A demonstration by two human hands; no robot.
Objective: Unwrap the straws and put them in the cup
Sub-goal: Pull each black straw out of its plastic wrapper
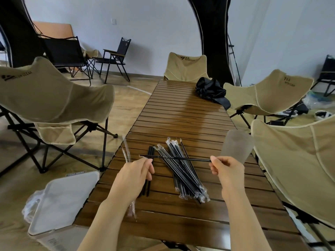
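A person's two bare forearms reach up from the bottom of the frame over a slatted wooden table (190,113). The left hand (135,172), left of centre, pinches the wrapper end of a black straw (181,158), while the right hand (227,169), right of centre, pinches the straw's other, bare end; the straw stretches level between them. Beneath it, at the centre, lies a pile of wrapped straws (183,171), with a few unwrapped straws (150,153) just to its left. Empty clear wrappers (126,151) lie near the table's left edge. A frosted cup (237,147) stands at centre right, just above the right hand. A black bag (211,90) sits further up the table. Beige folding chairs (54,98) surround it.
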